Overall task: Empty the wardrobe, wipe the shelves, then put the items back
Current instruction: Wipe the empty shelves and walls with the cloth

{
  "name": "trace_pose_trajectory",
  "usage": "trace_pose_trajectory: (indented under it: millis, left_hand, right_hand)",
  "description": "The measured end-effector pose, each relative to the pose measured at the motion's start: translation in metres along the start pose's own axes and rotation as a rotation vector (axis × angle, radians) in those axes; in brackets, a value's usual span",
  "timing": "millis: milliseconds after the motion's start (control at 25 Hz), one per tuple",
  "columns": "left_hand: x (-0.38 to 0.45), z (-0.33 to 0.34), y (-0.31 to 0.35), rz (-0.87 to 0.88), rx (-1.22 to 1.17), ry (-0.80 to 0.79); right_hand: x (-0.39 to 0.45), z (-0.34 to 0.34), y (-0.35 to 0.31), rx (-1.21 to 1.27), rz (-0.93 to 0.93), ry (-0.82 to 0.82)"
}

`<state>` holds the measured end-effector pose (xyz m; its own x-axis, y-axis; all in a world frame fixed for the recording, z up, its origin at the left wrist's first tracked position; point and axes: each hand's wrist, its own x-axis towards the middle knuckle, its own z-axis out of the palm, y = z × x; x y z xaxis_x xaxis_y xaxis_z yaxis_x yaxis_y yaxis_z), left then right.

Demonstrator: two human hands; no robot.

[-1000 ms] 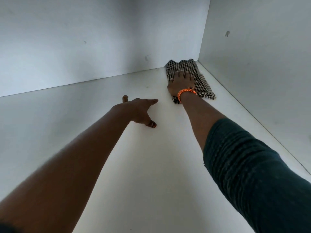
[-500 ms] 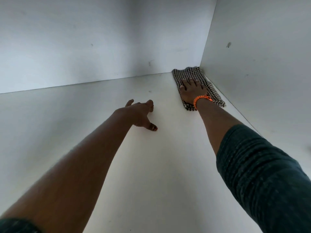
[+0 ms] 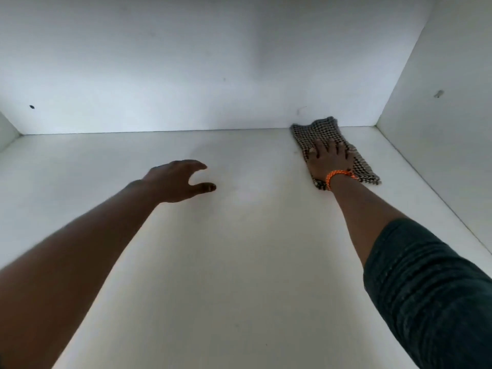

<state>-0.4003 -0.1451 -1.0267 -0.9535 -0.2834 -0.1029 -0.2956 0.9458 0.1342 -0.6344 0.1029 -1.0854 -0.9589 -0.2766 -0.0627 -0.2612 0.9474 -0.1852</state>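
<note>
The head view looks down into a white wardrobe compartment, with both of the person's arms reaching in over the shelf (image 3: 239, 262). The right hand (image 3: 328, 161) lies palm down on a black-and-white checked cloth (image 3: 319, 130), fingers straight, slightly spread and pressed flat on the fabric rather than curled round it. The cloth is spread flat on the shelf near its back right corner: its far end touches the back wall (image 3: 213, 62) and rides up it a little, its near end shows under and beside the wrist, and a bare strip of shelf separates its right edge from the right side wall (image 3: 447, 142). An orange braided bracelet (image 3: 339, 175) circles the right wrist, and a dark teal ribbed sleeve (image 3: 431, 294) covers the upper part of that arm at the lower right. The left hand (image 3: 178, 182) is over the middle of the shelf, well apart from the cloth and well short of the back wall. It holds nothing; its fingers are loosely bent and close together, and the thumb is held apart from them and points right. The hand is slightly blurred, so whether it touches the shelf cannot be told. The left forearm is bare and runs to the lower left corner. The back wall has 1 small dark hole (image 3: 32, 107) near its left end, and the right side wall bears 1 small grey mark (image 3: 438, 94). A narrow piece of the left side wall (image 3: 6, 131) shows at the back left corner of the shelf.
</note>
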Motion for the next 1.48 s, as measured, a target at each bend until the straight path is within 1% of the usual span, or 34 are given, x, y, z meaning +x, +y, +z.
trace_pose_trajectory:
  millis: [40,80,120,200,280,360,400,440,480,520,560,640,680,720,760,800,840,880,960,1040,1080,1120,1160,1200,1280,1320,1400,1480]
  left_hand:
    - [-0.011,0.001,-0.031,-0.13,-0.077,-0.017]
    - [-0.025,0.007,-0.055,-0.239,-0.166,-0.025]
    - [-0.034,0.02,-0.067,-0.281,-0.217,-0.016]
    - [-0.039,0.042,-0.072,-0.249,-0.203,0.026]
    - [-0.037,0.047,-0.07,-0.228,-0.204,0.049]
    - [-0.036,0.044,-0.071,-0.257,-0.216,0.047]
    - [-0.036,0.044,-0.073,-0.263,-0.219,0.05]
    - [-0.036,0.044,-0.074,-0.256,-0.222,0.054]
    - [-0.036,0.045,-0.074,-0.243,-0.222,0.057]
    - [-0.037,0.044,-0.074,-0.234,-0.221,0.057]
    - [-0.036,0.043,-0.074,-0.24,-0.226,0.053]
    - [-0.035,0.039,-0.077,-0.269,-0.226,0.026]
    - [-0.036,0.037,-0.077,-0.273,-0.213,0.01]
    - [-0.036,0.036,-0.078,-0.267,-0.193,-0.009]
    - [-0.036,0.033,-0.079,-0.249,-0.176,-0.032]
    - [-0.034,0.028,-0.079,-0.217,-0.153,-0.069]
    - [-0.033,0.02,-0.08,-0.172,-0.114,-0.117]
    - [-0.032,0.012,-0.085,-0.12,-0.07,-0.168]
    - [-0.033,0.001,-0.099,-0.047,-0.018,-0.242]
    - [-0.034,0.002,-0.112,-0.024,-0.029,-0.215]
    - [-0.035,0.005,-0.115,-0.021,-0.055,-0.188]
    - [-0.036,0.01,-0.115,-0.013,-0.086,-0.165]
    - [-0.038,0.015,-0.115,0.004,-0.128,-0.148]
    - [-0.041,0.019,-0.119,0.019,-0.176,-0.119]
    - [-0.052,0.018,-0.146,0.001,-0.232,-0.039]
    - [-0.058,0.019,-0.169,-0.025,-0.241,0.011]
    - [-0.077,0.023,-0.212,-0.127,-0.314,0.094]
    - [-0.084,0.029,-0.238,-0.144,-0.464,0.149]
  right_hand:
    - [-0.001,0.001,0.001,0.001,0.11,0.007]
    - [-0.001,0.004,-0.007,0.002,0.18,0.016]
    - [-0.004,0.006,-0.023,0.002,0.204,0.028]
    - [-0.011,0.015,-0.073,0.008,0.141,0.048]
    - [-0.027,0.028,-0.134,0.014,-0.024,0.035]
    - [-0.046,0.041,-0.188,0.004,-0.325,-0.024]
    - [-0.053,0.043,-0.204,-0.008,-0.471,-0.074]
    - [-0.054,0.042,-0.21,-0.02,-0.561,-0.111]
    - [-0.048,0.039,-0.205,-0.018,-0.576,-0.118]
    - [-0.042,0.036,-0.193,-0.01,-0.514,-0.095]
    - [-0.037,0.034,-0.178,0.001,-0.391,-0.057]
    - [-0.035,0.033,-0.151,0.025,-0.042,0.026]
    - [-0.04,0.032,-0.144,0.033,0.135,0.038]
    - [-0.045,0.032,-0.145,0.043,0.272,0.029]
    - [-0.05,0.032,-0.151,0.047,0.354,0.015]
    - [-0.055,0.033,-0.16,0.052,0.391,0.003]
    - [-0.059,0.034,-0.171,0.038,0.378,-0.002]
    - [-0.064,0.036,-0.184,0.008,0.31,-0.005]
    - [-0.069,0.041,-0.214,-0.043,0.048,-0.022]
    - [-0.071,0.045,-0.239,-0.043,-0.232,-0.079]
    - [-0.067,0.046,-0.246,-0.038,-0.311,-0.107]
    - [-0.062,0.046,-0.248,-0.025,-0.322,-0.117]
    - [-0.057,0.045,-0.245,-0.017,-0.264,-0.1]
    - [-0.054,0.046,-0.242,-0.004,-0.143,-0.058]
    - [-0.054,0.052,-0.237,0.037,0.181,0.038]
    - [-0.057,0.054,-0.24,0.054,0.3,0.054]
    - [-0.056,0.059,-0.255,0.07,0.388,0.051]
    - [-0.055,0.062,-0.275,0.095,0.407,0.043]
